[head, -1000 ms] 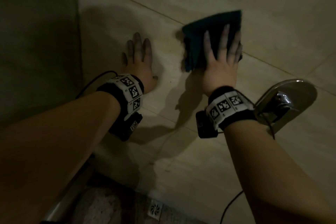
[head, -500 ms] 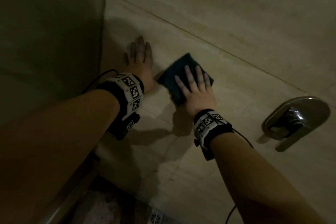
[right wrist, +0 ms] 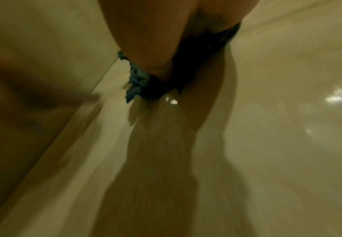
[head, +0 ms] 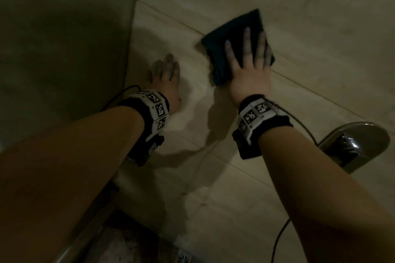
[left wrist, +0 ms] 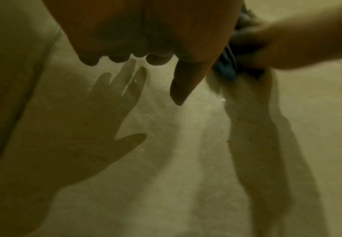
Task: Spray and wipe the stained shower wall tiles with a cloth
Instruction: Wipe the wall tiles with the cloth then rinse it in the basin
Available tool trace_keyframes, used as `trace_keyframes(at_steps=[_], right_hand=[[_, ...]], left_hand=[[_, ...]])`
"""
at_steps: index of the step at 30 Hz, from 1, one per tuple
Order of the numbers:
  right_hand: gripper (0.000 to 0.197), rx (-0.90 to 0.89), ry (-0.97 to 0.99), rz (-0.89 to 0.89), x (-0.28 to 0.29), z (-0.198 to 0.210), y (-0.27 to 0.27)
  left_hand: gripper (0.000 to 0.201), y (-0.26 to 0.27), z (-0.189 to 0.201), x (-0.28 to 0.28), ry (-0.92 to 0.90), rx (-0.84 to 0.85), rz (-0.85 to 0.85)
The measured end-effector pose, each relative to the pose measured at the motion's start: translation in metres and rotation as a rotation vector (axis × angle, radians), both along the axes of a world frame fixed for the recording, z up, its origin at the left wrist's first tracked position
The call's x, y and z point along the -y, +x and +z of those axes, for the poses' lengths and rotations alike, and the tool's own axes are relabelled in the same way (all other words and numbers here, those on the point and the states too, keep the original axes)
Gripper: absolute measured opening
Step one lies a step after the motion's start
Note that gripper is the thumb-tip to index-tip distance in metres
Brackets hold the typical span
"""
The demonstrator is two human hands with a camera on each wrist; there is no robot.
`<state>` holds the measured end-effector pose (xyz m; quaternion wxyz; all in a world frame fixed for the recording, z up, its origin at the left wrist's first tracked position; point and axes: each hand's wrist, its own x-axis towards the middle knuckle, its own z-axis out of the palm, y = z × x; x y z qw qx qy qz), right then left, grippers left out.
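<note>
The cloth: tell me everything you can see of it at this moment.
The cloth is dark teal, folded into a rough rectangle, and looks like soft, nubbly microfibre at its frayed-looking edge in the right wrist view. It lies flat against the beige wall tile, across a grout line. The right hand presses it there with straight, spread fingers that cover its right part. The left hand rests on the tile apart from it. Motion blur softens its edges.

light: dim | side wall (head: 64, 38): shadowed | mixer handle (head: 352, 145): chrome | floor drain (head: 183, 259)
</note>
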<state>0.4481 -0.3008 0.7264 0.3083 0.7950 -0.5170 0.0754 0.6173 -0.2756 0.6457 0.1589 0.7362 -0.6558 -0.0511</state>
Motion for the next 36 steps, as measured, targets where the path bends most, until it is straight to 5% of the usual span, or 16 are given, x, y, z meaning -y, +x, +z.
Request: trace_keyframes(at_steps=[8,11,18,29,36], right_hand=[[0.07,-0.254,0.206,0.007,-0.004,-0.056,-0.011],[0.071,-0.256,0.185,-0.008,-0.005,-0.048,-0.003],[0.068,0.047,-0.046,0.017,0.012,0.027,0.05],[0.069,-0.303,0.227,0.053,0.009,-0.03,0.049],[0.066,-0.236,0.17,0.05,0.008,0.02,0.044]], left_hand=[[0.085,0.029,0.006,0.003,-0.034,-0.004,-0.036],[0.087,0.036,0.008,0.007,-0.044,-0.004,-0.028],[0.093,0.043,0.02,0.014,-0.023,-0.072,0.022],[0.092,0.057,0.019,0.023,-0.06,-0.04,-0.016],[0.093,0.063,0.043,0.024,-0.14,0.023,-0.036]])
